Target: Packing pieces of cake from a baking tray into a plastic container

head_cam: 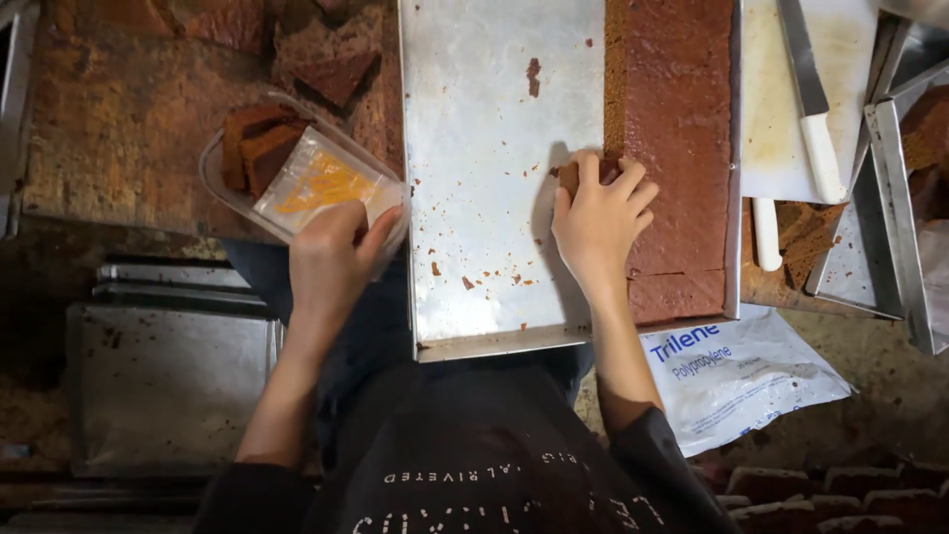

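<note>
Head view, right hand [598, 220] hiding cake piece [567, 175]

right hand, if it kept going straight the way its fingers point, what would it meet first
The right hand already grips a cut cake piece. Its fingers point up and right, so it would likely meet the brown cake slab in the metal tray first.

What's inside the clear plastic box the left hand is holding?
The clear plastic box holds brown cake slices standing at its far end. A see-through lid with an orange label and the left hand cover the near end, so that part is hidden.
</note>
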